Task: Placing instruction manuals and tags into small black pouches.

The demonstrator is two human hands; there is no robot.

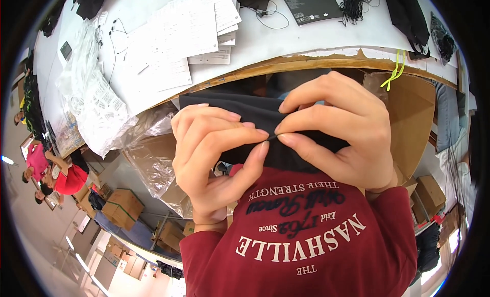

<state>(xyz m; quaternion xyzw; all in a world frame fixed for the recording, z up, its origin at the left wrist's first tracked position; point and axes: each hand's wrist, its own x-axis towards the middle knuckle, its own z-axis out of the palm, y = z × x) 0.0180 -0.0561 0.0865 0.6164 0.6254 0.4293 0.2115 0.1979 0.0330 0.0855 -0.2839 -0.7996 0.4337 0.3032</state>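
Observation:
A piece of black fabric [229,102] hangs between my two hands, in front of my dark red shirt. With thumb and fingertips, my left hand [214,149] pinches the cloth at its middle. Close beside it, almost touching, my right hand [342,128] pinches the same spot between thumb and index finger, its other fingers curled above. Both hands are raised near my chest, just short of the table edge. Part of the cloth lies behind my fingers, so its full shape is hidden.
Ahead stands a white table [265,39] with a worn wooden edge, bearing stacked printed papers [178,31], a dark flat box [311,6] and a white plastic bag [92,87]. A cardboard box [413,118] is at right, clear plastic wrap [158,164] at left. Several people are far left.

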